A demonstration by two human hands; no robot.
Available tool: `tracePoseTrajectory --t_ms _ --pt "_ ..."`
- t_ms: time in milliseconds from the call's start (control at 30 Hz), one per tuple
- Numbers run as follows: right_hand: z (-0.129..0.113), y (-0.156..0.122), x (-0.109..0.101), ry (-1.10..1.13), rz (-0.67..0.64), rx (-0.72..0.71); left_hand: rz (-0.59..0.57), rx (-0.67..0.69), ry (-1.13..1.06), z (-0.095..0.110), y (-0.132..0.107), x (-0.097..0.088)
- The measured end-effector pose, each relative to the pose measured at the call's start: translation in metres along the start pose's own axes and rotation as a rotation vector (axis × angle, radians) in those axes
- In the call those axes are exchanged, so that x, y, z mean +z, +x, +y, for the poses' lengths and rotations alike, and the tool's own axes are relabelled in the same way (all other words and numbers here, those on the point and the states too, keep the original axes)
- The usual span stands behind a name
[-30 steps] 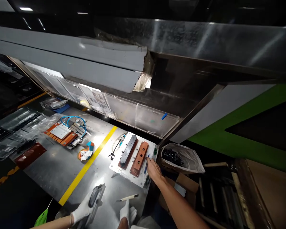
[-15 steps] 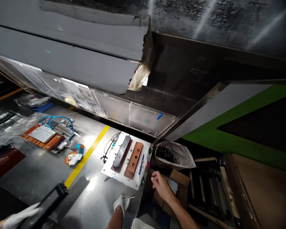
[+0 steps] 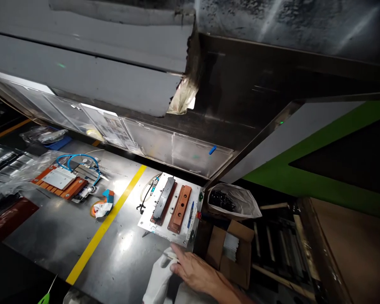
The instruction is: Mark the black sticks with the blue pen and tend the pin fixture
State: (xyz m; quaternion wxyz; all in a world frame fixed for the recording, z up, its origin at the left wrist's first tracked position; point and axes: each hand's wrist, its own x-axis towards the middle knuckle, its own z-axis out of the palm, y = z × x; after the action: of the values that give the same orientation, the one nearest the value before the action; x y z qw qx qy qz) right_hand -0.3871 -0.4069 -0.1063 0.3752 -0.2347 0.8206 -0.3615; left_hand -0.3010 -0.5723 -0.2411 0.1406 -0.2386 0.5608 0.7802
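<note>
In the head view, my left hand [image 3: 158, 274], in a white glove, is over the front of the metal table, its fingers closed on a thin pale strip [image 3: 170, 255]. My bare right hand [image 3: 191, 268] meets it from the right, index finger and thumb around the strip's end. Just beyond lies a white fixture plate [image 3: 145, 223]. It carries a long dark grey part [image 3: 164, 199] on a brown base, a brown block [image 3: 180, 207] with round holes, and a blue pen [image 3: 190, 214].
Right of the table stand a white bag [image 3: 250, 204] with black parts and an open cardboard box [image 3: 215, 245] with pale pieces. A brown fixture [image 3: 68, 188] with blue tubing and an orange tape roll [image 3: 96, 209] lie left of the yellow line [image 3: 114, 215].
My right hand has moved left from beside the cardboard box to my left hand. Another person's gloved hand and the long black part it held have left view at lower left.
</note>
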Motion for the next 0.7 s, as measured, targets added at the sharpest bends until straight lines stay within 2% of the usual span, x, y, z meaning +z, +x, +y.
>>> tracePoseTrajectory --t_ms 67,133,167,200,300,367,433,533,600,700 --pt "-0.002 0.003 -0.005 0.026 0.041 -0.007 0.001 0.039 0.098 0.030 0.005 0.010" --pt "-0.001 0.011 -0.015 0.086 0.169 -0.025 0.081 0.056 0.268 0.062 0.010 0.017" --pt "0.000 0.017 -0.022 0.108 0.245 -0.037 0.150 0.111 0.365 0.078 0.013 0.019" --pt "0.002 0.026 -0.030 0.109 0.312 -0.043 0.232 0.219 0.465 0.093 0.018 0.021" --pt "0.006 0.061 -0.054 -0.013 0.449 -0.053 0.483 0.669 0.792 0.133 0.042 0.027" --pt "0.007 0.086 -0.065 -0.168 0.504 -0.020 0.558 0.798 1.020 0.152 0.065 0.032" --pt "0.005 0.108 -0.070 -0.293 0.547 0.035 0.531 0.797 1.182 0.164 0.088 0.035" --pt "0.000 0.129 -0.070 -0.388 0.579 0.086 0.413 0.696 1.276 0.166 0.115 0.034" --pt "-0.002 0.135 -0.068 -0.416 0.577 0.082 0.372 0.616 1.289 0.161 0.124 0.030" --pt "-0.006 0.136 -0.066 -0.436 0.562 0.081 0.367 0.567 1.341 0.155 0.128 0.023"
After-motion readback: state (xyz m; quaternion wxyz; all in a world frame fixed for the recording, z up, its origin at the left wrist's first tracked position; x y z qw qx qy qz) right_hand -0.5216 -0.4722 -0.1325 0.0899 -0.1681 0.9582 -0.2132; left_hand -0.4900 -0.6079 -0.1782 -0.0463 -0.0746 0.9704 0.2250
